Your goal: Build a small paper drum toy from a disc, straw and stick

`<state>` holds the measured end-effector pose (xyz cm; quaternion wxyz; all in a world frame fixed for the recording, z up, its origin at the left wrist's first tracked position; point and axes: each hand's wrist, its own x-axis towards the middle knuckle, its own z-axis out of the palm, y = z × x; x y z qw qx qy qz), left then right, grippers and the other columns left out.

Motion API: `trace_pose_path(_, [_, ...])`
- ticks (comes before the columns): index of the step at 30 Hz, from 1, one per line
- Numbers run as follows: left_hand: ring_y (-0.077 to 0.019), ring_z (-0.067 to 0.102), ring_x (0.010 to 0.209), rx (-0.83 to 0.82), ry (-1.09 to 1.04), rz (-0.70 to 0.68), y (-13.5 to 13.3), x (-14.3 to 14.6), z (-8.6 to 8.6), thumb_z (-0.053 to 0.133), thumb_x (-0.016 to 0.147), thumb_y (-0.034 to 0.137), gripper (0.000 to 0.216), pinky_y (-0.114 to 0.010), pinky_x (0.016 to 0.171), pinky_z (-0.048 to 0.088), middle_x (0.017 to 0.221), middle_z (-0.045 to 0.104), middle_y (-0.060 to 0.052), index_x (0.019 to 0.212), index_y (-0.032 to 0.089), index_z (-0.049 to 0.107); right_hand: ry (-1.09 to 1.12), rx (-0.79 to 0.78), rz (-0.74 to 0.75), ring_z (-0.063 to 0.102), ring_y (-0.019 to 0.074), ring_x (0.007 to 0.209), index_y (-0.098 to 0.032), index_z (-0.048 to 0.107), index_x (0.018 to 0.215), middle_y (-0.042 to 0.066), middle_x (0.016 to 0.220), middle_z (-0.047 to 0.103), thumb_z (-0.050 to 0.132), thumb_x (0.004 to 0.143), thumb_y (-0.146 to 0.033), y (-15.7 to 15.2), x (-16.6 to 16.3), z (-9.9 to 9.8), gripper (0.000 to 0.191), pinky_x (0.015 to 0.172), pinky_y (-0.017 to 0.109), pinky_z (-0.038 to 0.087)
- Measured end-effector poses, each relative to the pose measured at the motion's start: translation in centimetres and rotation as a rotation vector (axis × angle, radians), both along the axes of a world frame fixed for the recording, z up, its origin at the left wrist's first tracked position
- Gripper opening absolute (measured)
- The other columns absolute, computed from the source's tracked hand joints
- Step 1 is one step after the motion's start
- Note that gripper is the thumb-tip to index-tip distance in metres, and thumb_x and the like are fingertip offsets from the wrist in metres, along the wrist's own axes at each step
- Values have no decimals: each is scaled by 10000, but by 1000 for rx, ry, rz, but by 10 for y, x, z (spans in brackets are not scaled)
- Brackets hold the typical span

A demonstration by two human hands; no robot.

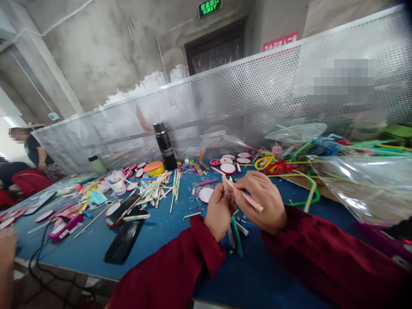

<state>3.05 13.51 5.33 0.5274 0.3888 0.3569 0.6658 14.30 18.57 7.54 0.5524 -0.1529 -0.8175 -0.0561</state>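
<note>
Close together over the blue table, both my hands are closed. My left hand (pixel 220 210) pinches a short pale stick (pixel 224 182) upright between thumb and fingertips. In my right hand (pixel 262 197) lies a slim pink pen (pixel 252 201), slanted, its front end touching or very near the stick; the tip itself is blurred. Just behind my left hand sits a round white disc (pixel 205 194) with a red edge. Below the hands lie a teal pen (pixel 237 240) and a white pen with a dark cap (pixel 243 229), partly covered by my wrists.
A pile of wooden sticks (pixel 157 189), a black phone (pixel 124 242) and a black flask (pixel 165 148) stand to the left. Coloured pipe cleaners (pixel 283 165) and a clear plastic bag (pixel 363 184) fill the right. A perforated metal screen (pixel 206 111) borders the back. Another person's hand (pixel 7 253) shows far left.
</note>
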Motion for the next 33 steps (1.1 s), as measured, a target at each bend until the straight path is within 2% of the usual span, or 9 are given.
trace_pose_path(13, [-70, 328, 569, 3, 2, -14, 1, -1, -1, 724, 725, 554, 453, -189, 529, 281, 682, 422, 48, 916, 193, 528, 1, -8, -15, 597, 198, 673, -212, 530, 776, 37, 709, 647, 579, 826, -169, 0, 1, -1, 82, 772, 403, 458])
trace_pose_path(21, [-69, 349, 580, 28, -26, -13, 1, 1, -2, 729, 743, 503, 399, -183, 543, 301, 691, 446, 46, 892, 185, 539, -3, -5, -3, 598, 191, 667, -220, 537, 775, 31, 703, 648, 566, 828, -176, 0, 0, 1, 75, 763, 395, 454])
trace_pose_path(28, [-63, 222, 491, -12, 1, -17, 2, 0, -5, 682, 794, 480, 333, -192, 498, 236, 596, 308, 81, 923, 205, 545, -8, -26, -28, 587, 196, 686, -216, 553, 802, 36, 723, 651, 577, 833, -178, 3, 3, 1, 55, 773, 398, 452])
trace_pose_path(33, [-64, 231, 485, -33, 15, -16, 0, 1, -3, 668, 806, 479, 322, -191, 511, 262, 593, 304, 82, 924, 208, 541, -5, -19, -23, 584, 196, 692, -213, 556, 811, 35, 731, 652, 579, 825, -167, 4, 3, -1, 53, 774, 399, 454])
